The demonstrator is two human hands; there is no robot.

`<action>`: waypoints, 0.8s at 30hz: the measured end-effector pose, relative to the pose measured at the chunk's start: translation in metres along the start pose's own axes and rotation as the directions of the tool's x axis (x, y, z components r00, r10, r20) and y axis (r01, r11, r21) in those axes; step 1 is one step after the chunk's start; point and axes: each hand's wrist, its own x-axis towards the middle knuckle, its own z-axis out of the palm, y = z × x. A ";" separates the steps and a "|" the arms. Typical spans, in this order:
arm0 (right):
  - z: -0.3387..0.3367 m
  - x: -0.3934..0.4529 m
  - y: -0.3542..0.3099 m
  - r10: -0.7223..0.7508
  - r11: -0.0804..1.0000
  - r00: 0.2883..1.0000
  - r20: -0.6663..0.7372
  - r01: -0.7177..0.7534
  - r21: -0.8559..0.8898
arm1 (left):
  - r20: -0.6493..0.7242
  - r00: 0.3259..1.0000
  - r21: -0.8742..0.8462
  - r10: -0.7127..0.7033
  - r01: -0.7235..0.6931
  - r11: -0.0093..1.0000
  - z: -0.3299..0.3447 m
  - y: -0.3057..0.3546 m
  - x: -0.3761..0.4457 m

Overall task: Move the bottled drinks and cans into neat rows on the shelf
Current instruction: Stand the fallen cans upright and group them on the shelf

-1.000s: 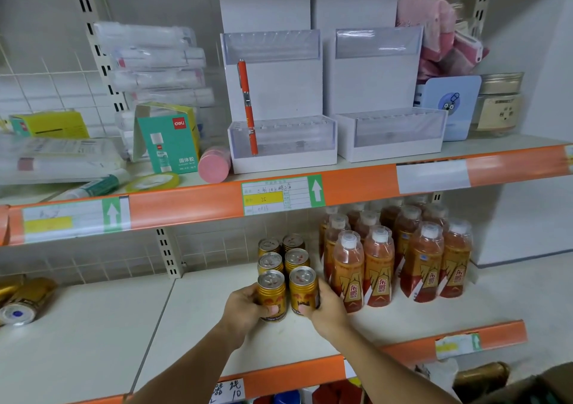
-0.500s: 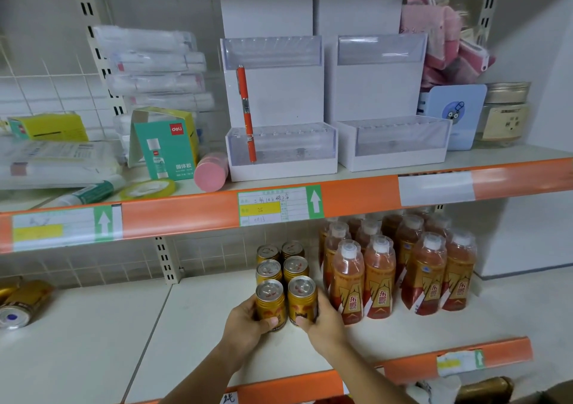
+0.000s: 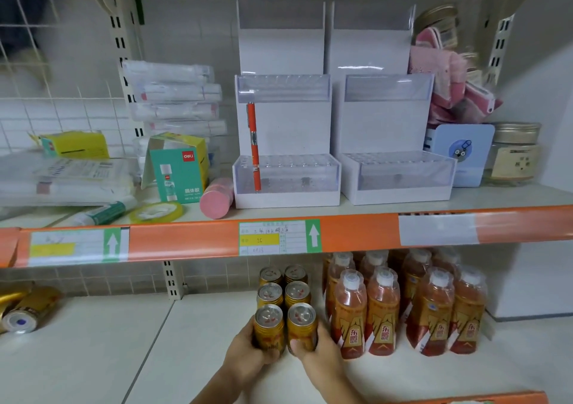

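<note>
Bottled drinks (image 3: 403, 307) stand upright in tight rows on the right of the lower shelf (image 3: 93, 363), white caps up and orange labels facing me, just beside the cans. Above them I see the upper shelf (image 3: 387, 199) with its orange price strip, carrying two white pen display stands (image 3: 310, 143), one holding a single orange pen (image 3: 253, 146), plus a green glue-stick box (image 3: 178, 171) and a pink cylinder (image 3: 215, 199) lying on its side. Gold cans (image 3: 283, 298) sit upright in two columns, three deep, left of the bottles. My left hand (image 3: 248, 357) curls round the front left can (image 3: 269, 329) and my right hand (image 3: 319, 357) grips the front right can (image 3: 302, 327); both cans rest on the shelf, touching each other. Far left, more gold cans (image 3: 24, 313) lie tipped on their sides, well apart from the rows.
</note>
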 end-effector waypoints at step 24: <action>-0.023 -0.085 -0.095 -0.074 0.618 0.966 0.250 0.241 -0.749 | 0.155 0.983 0.912 0.101 -0.182 0.367 -0.114 0.048 -0.093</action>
